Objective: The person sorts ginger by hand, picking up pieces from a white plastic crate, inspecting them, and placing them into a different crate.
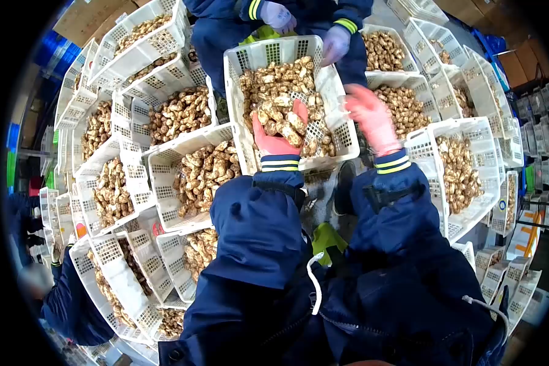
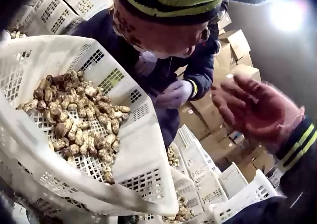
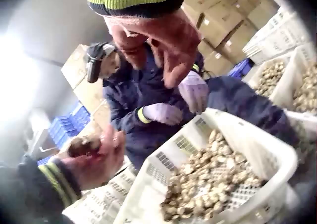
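My left hand (image 1: 274, 137), in a pink glove, holds a handful of brown-and-cream mushrooms (image 1: 282, 119) over the middle white crate (image 1: 243, 148). Its thumb and fingers curl up around them. In the right wrist view this hand (image 3: 106, 157) shows at the lower left with dark mushrooms (image 3: 84, 146) in it. More mushrooms lie in the crate, with its slotted floor showing in patches. My right hand (image 1: 373, 119), also in a pink glove, is blurred beside the crate's right rim. The left wrist view shows that hand (image 2: 257, 107) palm up, fingers loosely extended, holding nothing.
Across the crate sits another person in dark blue, one lavender-gloved hand (image 1: 337, 44) at the rim and the other (image 1: 279, 16) above their lap. Mushroom-filled crates (image 1: 189, 160) crowd the left, and others (image 1: 463, 183) stand to the right. Cardboard boxes (image 2: 213, 115) are stacked behind.
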Motion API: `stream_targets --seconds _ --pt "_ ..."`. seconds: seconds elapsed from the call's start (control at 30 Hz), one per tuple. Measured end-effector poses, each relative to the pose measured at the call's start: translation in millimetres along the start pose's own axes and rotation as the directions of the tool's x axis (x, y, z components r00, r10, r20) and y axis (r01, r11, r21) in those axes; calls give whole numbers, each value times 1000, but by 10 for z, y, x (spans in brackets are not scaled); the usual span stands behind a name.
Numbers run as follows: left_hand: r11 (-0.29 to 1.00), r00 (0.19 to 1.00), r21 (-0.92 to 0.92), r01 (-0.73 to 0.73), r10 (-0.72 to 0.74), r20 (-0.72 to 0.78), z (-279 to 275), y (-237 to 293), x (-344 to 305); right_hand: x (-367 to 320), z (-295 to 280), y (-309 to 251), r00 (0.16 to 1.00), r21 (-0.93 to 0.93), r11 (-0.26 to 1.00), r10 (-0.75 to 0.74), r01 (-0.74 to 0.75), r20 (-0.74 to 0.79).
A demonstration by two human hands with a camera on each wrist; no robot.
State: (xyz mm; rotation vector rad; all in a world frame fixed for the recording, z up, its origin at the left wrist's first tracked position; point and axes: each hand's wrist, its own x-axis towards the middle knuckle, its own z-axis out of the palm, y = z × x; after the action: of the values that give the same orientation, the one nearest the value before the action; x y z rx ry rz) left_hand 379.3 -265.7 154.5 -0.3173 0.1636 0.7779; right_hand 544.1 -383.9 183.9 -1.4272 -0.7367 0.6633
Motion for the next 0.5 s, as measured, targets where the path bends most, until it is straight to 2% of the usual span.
stream_targets --seconds 0.03,0.1,0.17,0.2,0.27,0.3,0.33,0.37,0.4,0.43,0.47,0.5 --pt "997 1000 78 -19 20 -4 -22 -11 9 -106 339 -226 987 -99 995 22 -7 158" --pt "993 1000 120 25 -24 -3 -96 44 54 -152 721 -230 946 -91 995 59 -31 317" --pt "908 986 385 -166 163 41 -190 66 114 -188 832 -247 952 -383 909 -47 166 301" --pt "928 990 346 -139 130 48 -241 70 134 -165 829 -203 954 -387 908 -43 161 298" --pt "931 990 337 -139 134 38 -231 46 138 -99 828 -122 961 -176 984 57 -9 270" --pt "933 989 330 -147 145 32 -220 45 141 -97 782 -101 961 -177 984 57 -9 269" --pt "957 994 272 -103 105 7 -160 38 88 -103 730 -147 943 -13 994 104 -106 315" --pt "954 997 292 -68 51 65 -103 20 31 -106 701 -187 919 145 968 141 -207 368" --pt "946 989 320 -57 11 145 -52 7 4 -126 710 -210 920 267 936 118 -229 374" --pt "937 974 347 -49 -31 223 -39 5 -4 -144 709 -239 919 261 938 119 -228 376" --pt "919 986 374 -126 76 145 -74 14 0 -159 705 -266 918 163 962 146 -218 368" --pt "919 986 373 -127 77 146 -84 11 10 -166 713 -287 919 67 976 172 -208 356"
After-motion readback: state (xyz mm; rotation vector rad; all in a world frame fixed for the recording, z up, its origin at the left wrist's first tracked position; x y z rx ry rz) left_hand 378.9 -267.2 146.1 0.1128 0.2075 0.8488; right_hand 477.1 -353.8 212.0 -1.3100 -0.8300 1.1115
